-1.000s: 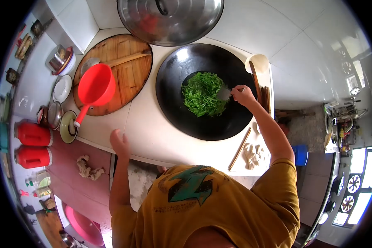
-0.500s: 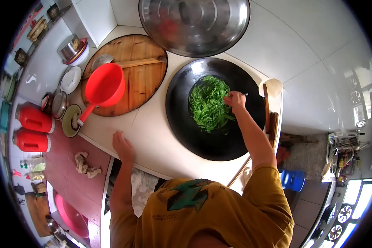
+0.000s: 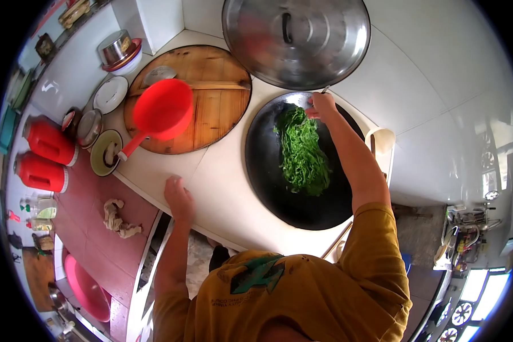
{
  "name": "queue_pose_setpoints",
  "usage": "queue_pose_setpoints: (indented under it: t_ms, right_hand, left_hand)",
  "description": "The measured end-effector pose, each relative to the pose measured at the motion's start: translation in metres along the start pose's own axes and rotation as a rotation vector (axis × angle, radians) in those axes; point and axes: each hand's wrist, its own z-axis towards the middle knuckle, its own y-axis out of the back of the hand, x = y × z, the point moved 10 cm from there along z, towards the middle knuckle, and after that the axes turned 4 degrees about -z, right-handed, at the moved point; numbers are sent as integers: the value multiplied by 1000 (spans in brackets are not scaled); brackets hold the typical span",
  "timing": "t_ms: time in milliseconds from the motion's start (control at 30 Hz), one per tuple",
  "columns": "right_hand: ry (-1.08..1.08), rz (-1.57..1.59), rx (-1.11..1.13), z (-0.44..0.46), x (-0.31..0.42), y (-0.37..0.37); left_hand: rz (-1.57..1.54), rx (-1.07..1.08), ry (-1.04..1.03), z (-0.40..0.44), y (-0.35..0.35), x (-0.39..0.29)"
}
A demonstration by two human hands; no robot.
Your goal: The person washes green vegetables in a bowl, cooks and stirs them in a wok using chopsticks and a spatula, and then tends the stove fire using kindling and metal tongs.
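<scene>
My right hand (image 3: 321, 107) is closed at the far rim of the black wok (image 3: 266, 188). The short, thin metallic end of a utensil (image 3: 326, 89) sticks out past my fist; its other end is hidden. Chopped leafy greens (image 3: 303, 151) lie in a long heap across the wok, just below and left of this hand. My left hand (image 3: 178, 198) is by the near edge of the pale counter (image 3: 211, 179), fingers loosely bent and slightly apart, with nothing in it.
A large metal lid (image 3: 302, 43) leans behind the wok. Left of it, a red dipper (image 3: 163, 108) and a metal-headed ladle (image 3: 159, 74) lie on a round wooden board (image 3: 222, 114). Bowls, a white plate (image 3: 110, 94) and red flasks (image 3: 43, 171) stand further left.
My right hand has moved from the wok's right side to its far rim. The greens have gone from a round pile to a longer heap. My left hand stays near the counter edge.
</scene>
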Motion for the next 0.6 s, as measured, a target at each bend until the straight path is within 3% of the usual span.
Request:
queue_pose_setpoints:
  t_ms: [200,300,400,600]
  right_hand:
    - [42,-101,33,-7,36,-27]
    - [230,-274,160,-18,57,-55]
    - [222,-492,78,-31,69,-70]
    - [601,-741,115,-45,72,-118]
  left_hand:
    - [21,-59,0,-3,3,1]
    - [33,-30,36,-6,0,5]
    - [37,-27,47,-5,0,4]
    - [51,-84,28,-7,7,0]
